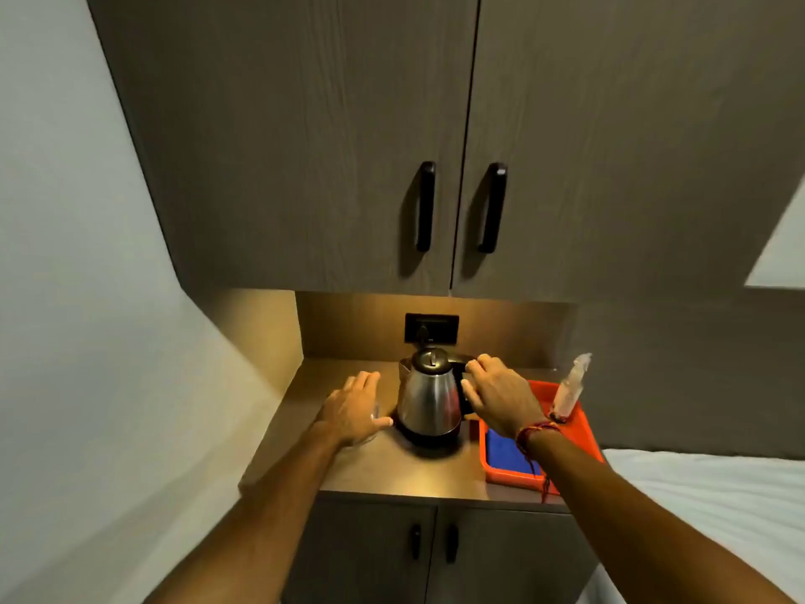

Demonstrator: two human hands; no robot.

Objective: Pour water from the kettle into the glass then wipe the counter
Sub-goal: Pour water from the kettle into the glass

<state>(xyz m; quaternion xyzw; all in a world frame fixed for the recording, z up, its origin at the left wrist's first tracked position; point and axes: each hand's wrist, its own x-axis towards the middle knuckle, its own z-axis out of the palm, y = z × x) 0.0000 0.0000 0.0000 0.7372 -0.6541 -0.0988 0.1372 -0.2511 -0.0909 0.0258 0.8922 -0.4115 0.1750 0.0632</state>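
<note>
A steel kettle (429, 396) with a black lid stands on its dark base at the middle of the brown counter (392, 470). My right hand (496, 394) is on the kettle's right side, with the fingers curled round its black handle. My left hand (353, 407) is left of the kettle, wrapped round a clear glass (373, 415). Only a sliver of the glass shows between thumb and fingers. A blue cloth (505, 451) lies in an orange tray (575, 429) on the right, partly under my right wrist.
A clear spray bottle (570, 388) leans in the tray's far corner. A wall socket (431, 328) with a plug sits behind the kettle. Closed upper cabinets (435, 146) hang over the counter. A white bed (718, 507) lies to the right, and a wall on the left.
</note>
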